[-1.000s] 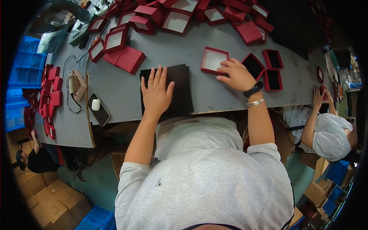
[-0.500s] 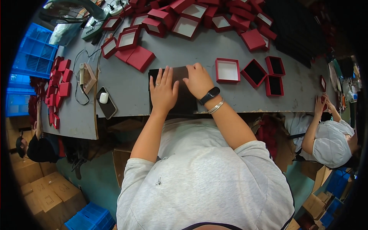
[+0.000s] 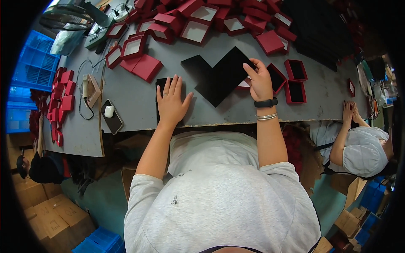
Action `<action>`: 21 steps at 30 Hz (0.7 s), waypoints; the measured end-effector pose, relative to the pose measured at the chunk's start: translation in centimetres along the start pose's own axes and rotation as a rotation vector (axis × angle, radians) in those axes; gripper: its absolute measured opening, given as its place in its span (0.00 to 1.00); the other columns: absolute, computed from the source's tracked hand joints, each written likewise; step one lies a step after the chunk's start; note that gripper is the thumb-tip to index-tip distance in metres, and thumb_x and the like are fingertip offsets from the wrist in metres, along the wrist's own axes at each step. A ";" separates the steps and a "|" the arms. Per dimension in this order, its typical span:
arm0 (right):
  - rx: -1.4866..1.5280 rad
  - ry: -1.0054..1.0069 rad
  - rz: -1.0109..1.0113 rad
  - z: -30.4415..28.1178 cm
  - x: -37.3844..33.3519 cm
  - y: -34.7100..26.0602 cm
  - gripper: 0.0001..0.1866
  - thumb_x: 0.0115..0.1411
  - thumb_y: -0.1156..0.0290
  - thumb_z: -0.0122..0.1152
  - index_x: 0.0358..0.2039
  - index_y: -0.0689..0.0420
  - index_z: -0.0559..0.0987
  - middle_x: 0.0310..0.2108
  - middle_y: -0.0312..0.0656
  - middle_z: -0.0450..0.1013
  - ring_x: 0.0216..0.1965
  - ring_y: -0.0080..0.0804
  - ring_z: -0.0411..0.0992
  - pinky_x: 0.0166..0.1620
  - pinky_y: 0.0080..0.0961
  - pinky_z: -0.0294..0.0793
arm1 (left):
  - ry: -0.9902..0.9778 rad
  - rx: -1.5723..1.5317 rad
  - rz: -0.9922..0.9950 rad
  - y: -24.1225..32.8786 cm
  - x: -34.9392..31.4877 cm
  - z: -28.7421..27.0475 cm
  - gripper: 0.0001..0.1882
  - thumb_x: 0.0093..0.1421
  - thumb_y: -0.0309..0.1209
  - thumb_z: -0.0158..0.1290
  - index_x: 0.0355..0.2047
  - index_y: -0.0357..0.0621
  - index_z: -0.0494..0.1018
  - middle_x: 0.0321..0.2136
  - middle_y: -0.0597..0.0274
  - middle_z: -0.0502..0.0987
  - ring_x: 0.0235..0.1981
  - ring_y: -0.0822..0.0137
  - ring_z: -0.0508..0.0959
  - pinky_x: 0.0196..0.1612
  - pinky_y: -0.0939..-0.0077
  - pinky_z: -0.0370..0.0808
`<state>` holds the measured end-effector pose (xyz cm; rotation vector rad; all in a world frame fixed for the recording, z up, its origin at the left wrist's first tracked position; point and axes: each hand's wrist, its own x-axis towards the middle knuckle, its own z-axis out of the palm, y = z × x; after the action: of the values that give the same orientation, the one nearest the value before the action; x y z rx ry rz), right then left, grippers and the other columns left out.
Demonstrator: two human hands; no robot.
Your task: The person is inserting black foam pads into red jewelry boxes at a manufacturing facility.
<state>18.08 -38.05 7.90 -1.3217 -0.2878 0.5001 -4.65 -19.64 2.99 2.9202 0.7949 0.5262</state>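
Observation:
My right hand (image 3: 260, 82), raised over the table, pinches the right corner of a black sheet (image 3: 219, 80) between thumb and fingers. The sheet has a V-shaped notch on its far side. My left hand (image 3: 173, 103) rests with fingers stretched out on another black piece (image 3: 161, 82) near the table's front edge, mostly covered by the hand. Behind the held sheet and right hand, a white-lined red box (image 3: 243, 85) and a black-lined red box (image 3: 276, 78) are partly hidden. Two more black-lined boxes, one far (image 3: 296, 70) and one near (image 3: 295, 92), stand to the right.
Many red boxes (image 3: 195, 31) are heaped at the back, with a black stack (image 3: 322, 38) at back right. On the left lie a phone (image 3: 113, 120) with a white earbud case (image 3: 109, 111) and a corded tool (image 3: 85, 86). Co-workers sit at both sides.
My right hand has lifted a black sheet off the spot by my left hand and carried it right, turning it. My left hand has stayed nearly in place.

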 end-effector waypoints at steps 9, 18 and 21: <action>0.232 -0.149 0.228 -0.2 -3.3 1.2 0.13 0.64 0.73 0.64 0.48 0.56 0.73 0.41 0.34 0.75 0.40 0.20 0.74 0.42 0.21 0.75 | -0.297 -0.714 -0.257 4.1 0.8 -4.3 0.32 0.56 0.48 0.66 0.54 0.40 0.74 0.39 0.54 0.80 0.50 0.61 0.75 0.59 0.61 0.62; 0.218 -0.196 -0.056 -2.1 -2.4 -1.1 0.24 0.66 0.69 0.63 0.60 0.60 0.68 0.51 0.43 0.73 0.53 0.28 0.72 0.57 0.27 0.71 | -0.218 -1.211 -0.425 3.7 0.1 -8.5 0.13 0.61 0.31 0.62 0.41 0.34 0.77 0.28 0.66 0.79 0.31 0.78 0.74 0.35 0.81 0.71; 0.040 -0.398 -0.064 -0.3 -2.6 -0.8 0.33 0.64 0.69 0.67 0.65 0.61 0.64 0.57 0.42 0.70 0.57 0.29 0.69 0.62 0.24 0.65 | -0.384 -1.263 -0.230 3.9 0.1 -10.3 0.12 0.61 0.29 0.62 0.41 0.34 0.77 0.28 0.66 0.78 0.31 0.78 0.74 0.36 0.81 0.72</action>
<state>16.12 -39.79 8.81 -1.1638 -0.6437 0.7103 -6.23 -23.17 13.27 1.6539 0.4494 0.2561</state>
